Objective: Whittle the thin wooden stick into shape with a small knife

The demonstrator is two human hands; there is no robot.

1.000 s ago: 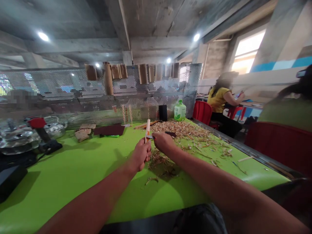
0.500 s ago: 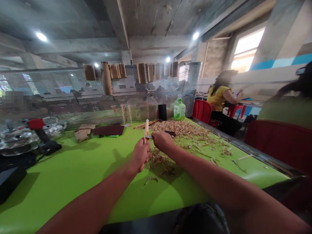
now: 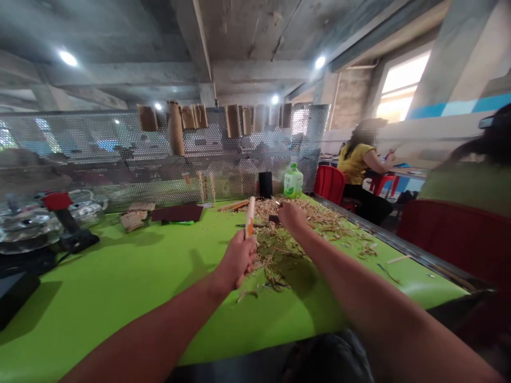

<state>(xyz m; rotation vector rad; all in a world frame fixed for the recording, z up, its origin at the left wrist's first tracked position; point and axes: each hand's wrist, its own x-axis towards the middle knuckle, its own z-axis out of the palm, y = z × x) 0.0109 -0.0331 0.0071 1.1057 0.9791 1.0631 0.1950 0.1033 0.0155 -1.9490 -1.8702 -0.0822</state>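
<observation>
My left hand (image 3: pixel 238 258) is closed around a pale wooden stick (image 3: pixel 250 214) that points up and away, with an orange patch just above my fingers. To its right, my right hand (image 3: pixel 293 217) grips a carving knife (image 3: pixel 276 201), whose short blade juts out to the left. The handle is hidden in my fist. Blade and stick are apart. Curled wood shavings (image 3: pixel 275 276) lie on the green tabletop (image 3: pixel 159 298) beneath my hands, and a larger heap of shavings (image 3: pixel 319 213) spreads behind my right hand.
A perforated metal screen (image 3: pixel 223 154) closes off the back. A green bottle (image 3: pixel 293 182) and a black block (image 3: pixel 265 184) stand before it. Brown sandpaper (image 3: pixel 178 213) lies at back left, near a red-topped tool (image 3: pixel 64 213). People sit at right beside red chairs (image 3: pixel 329 181).
My right hand has moved right and away, taking the blade off the stick. My left hand and the stick have shifted slightly to the right.
</observation>
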